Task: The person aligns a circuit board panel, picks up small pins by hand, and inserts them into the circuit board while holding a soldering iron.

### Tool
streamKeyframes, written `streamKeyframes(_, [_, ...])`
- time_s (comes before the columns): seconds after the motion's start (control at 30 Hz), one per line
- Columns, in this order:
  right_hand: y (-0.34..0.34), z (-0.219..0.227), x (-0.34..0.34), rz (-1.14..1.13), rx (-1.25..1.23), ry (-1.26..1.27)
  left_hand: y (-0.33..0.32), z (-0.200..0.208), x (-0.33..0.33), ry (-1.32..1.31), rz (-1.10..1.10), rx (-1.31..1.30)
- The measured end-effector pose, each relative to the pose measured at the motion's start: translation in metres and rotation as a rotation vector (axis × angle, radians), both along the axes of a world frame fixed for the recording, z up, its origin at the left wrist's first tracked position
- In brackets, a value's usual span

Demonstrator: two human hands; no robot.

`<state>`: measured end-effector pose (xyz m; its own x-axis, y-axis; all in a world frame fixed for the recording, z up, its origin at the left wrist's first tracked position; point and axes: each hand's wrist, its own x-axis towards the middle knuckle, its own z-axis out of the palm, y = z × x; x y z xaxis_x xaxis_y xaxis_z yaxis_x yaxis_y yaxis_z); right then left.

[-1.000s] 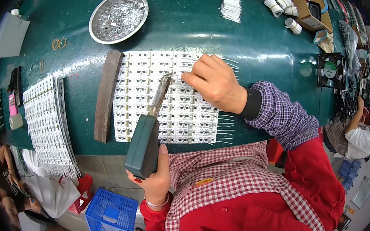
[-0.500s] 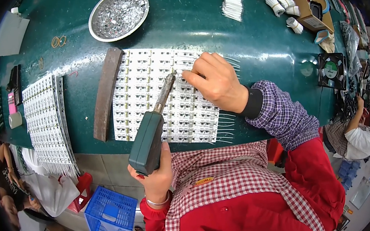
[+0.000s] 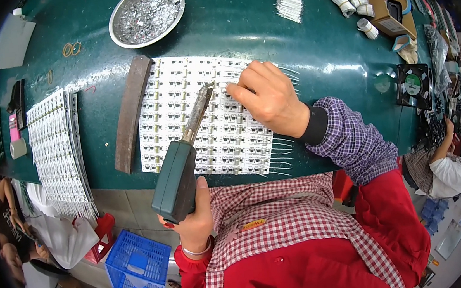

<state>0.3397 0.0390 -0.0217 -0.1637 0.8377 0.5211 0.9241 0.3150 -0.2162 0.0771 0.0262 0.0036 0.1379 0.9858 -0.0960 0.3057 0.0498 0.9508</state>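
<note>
My left hand (image 3: 197, 223) is closed round the handle of a dark green soldering gun (image 3: 174, 181). Its long metal tip points up and to the right, over a white panel of small circuit boards (image 3: 231, 149). My right hand (image 3: 271, 100) is over the panel's upper right part, thumb and forefinger pinched together to the right of the tip. Whatever they hold is too small to make out. Thin white wires (image 3: 282, 151) stick out past the panel's right edge, above and below my right hand. A brown, slightly curved bar (image 3: 133, 117) lies along the panel's left side.
A metal bowl of silvery scraps (image 3: 147, 15) stands at the back. More wired panels (image 3: 54, 154) are stacked at left. A loose wire bundle (image 3: 289, 3), tied bundles (image 3: 358, 0), a cardboard box (image 3: 392, 26) and a small fan (image 3: 414, 87) lie right. Other people sit at both sides.
The soldering gun has moved a little left and back toward me, its tip now farther from my right fingertips. My right hand has hardly moved and stays pinched.
</note>
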Motion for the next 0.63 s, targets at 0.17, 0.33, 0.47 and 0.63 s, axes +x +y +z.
streamKeyframes(0.17, [0.001, 0.0, -0.001, 0.001, 0.015, 0.02, -0.002, -0.009, -0.009, 0.156, -0.128, 0.2])
streamKeyframes(0.33, [-0.003, 0.001, -0.005, 0.047, 0.054, 0.061, -0.004, -0.01, -0.012, 0.032, -0.118, 0.143])
streamKeyframes(0.47, [-0.004, -0.001, -0.004, 0.047, 0.018, 0.065, -0.003, -0.008, -0.012, 0.054, -0.149, 0.201])
streamKeyframes(0.63, [-0.005, -0.001, -0.004, 0.041, -0.012, 0.046, -0.006, 0.001, -0.011, 0.137, -0.079, -0.014])
